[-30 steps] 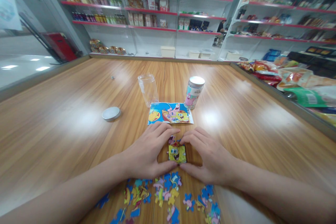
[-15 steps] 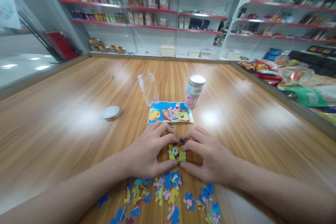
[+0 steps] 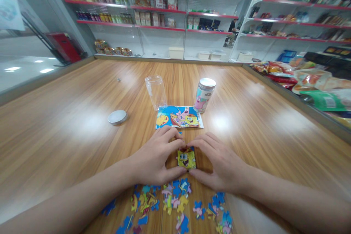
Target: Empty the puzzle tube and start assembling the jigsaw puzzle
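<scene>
A small joined block of jigsaw puzzle pieces (image 3: 186, 159), with a yellow smiling cartoon face, lies flat on the wooden table. My left hand (image 3: 160, 153) curves around its left side, thumb at the lower edge and forefinger at the top. From the other side my right hand (image 3: 218, 161) does likewise, fingertips at the upper right corner and thumb near the lower right. Both hands are closed around the block; fingers partly cover its top edge. Just beyond lies a picture sheet (image 3: 179, 117) with cartoon figures. Loose jigsaw pieces (image 3: 175, 202) are scattered nearer me.
Behind the sheet stand an open clear jar (image 3: 157, 93) and a lidded cartoon-print can (image 3: 204, 95). A silver lid (image 3: 117, 117) lies to the left. Packaged goods (image 3: 315, 84) fill the area past the table's right edge. Stocked shelves (image 3: 159, 9) line the back.
My right fingertips have shifted slightly at the block's upper edge, where a brown-red part now shows more plainly. My left hand stays almost still. The whole view has shifted a little.
</scene>
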